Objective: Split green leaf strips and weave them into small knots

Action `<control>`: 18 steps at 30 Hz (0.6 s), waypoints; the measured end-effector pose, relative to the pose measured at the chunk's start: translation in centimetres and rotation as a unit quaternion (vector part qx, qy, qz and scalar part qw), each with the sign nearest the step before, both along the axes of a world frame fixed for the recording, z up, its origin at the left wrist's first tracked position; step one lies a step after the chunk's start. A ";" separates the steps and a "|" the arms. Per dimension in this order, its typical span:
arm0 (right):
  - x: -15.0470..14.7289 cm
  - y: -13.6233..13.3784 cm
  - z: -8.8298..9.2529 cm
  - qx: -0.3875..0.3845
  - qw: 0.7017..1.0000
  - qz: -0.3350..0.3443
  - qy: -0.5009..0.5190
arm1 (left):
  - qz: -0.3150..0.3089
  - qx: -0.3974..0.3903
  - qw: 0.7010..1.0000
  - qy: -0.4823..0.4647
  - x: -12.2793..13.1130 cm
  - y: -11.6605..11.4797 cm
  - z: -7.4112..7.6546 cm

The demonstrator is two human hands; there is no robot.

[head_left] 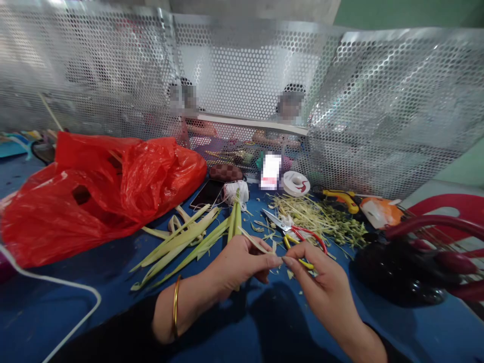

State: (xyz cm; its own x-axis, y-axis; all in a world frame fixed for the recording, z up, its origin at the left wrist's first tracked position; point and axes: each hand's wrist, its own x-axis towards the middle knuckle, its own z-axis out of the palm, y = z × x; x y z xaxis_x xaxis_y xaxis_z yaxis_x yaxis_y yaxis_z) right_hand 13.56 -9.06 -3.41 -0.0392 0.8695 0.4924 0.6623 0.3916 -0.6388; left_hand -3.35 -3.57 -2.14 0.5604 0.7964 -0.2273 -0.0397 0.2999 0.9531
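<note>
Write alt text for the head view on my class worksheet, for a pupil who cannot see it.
A person's left hand holds a pale strip close to the right hand, above a blue table. Around them lie long green leaves, scissors and plant scraps; a red bag is at left.

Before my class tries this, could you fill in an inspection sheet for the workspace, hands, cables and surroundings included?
Surface: blue tabletop, trimmings strewn on it.
Materials and tools: pale strip at the fingertips; long green leaves to the left; red-handled scissors beyond the hands.
Clutter: red plastic bag, white thread spool.
Hands: left hand pinches the strip; right hand has thumb and forefinger together beside it, grip unclear.
Cables: white cable, lower left.
Surroundings: perforated screen; two people behind it.
</note>
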 end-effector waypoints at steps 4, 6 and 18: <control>0.1 -0.1 -0.2 0.011 1.000 0.001 -0.012 | 0.001 0.022 1.000 0.019 0.0 0.1 0.0; 0.1 -0.1 -0.1 0.017 1.000 -0.003 -0.015 | 0.001 0.022 1.000 0.011 0.1 0.1 0.0; 0.8 0.6 0.8 -0.022 0.999 0.001 0.024 | -0.067 0.000 0.997 0.043 0.3 -0.7 0.1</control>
